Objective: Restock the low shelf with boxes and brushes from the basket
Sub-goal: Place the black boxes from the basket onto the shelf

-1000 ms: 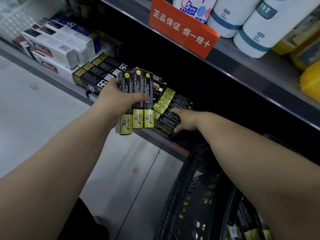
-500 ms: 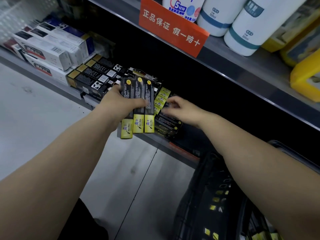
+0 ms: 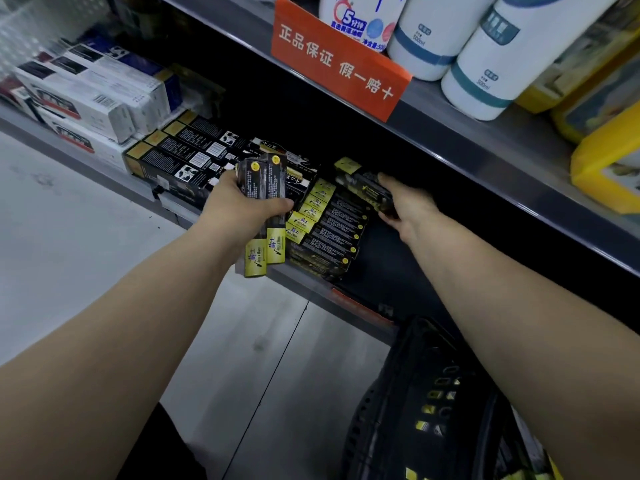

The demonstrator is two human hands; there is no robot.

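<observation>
Our left hand (image 3: 242, 209) is curled round two black-and-yellow boxes (image 3: 266, 181). It holds them upright and side by side, yellow ends down, just in front of the low shelf (image 3: 384, 271). Our right hand (image 3: 412, 209) grips a single box (image 3: 363, 187) of the same kind. This one is tilted, its yellow end away from us, above the right side of the row (image 3: 329, 233) lying on that shelf. It is blurred, so we cannot tell whether it touches the row. Below our arms we see pale floor (image 3: 69, 254). Overhead the grey upper shelf (image 3: 467, 140) runs across the view. At the lower right, under our right forearm, stands the black basket (image 3: 398, 410), with yellow box ends showing through its slots. On the upper shelf stand white bottles (image 3: 491, 64) with blue bands, and yellow packages (image 3: 602, 164) lie to their right. An orange sign (image 3: 336, 60) with white characters hangs off that shelf's front edge. On the low shelf, white boxes (image 3: 90, 98) are stacked at the far left. Beside them lie black boxes with barcodes (image 3: 183, 154), which reach as far as our left hand. The row of black-and-yellow boxes lies flat between our two hands, yellow ends toward the left hand.
</observation>
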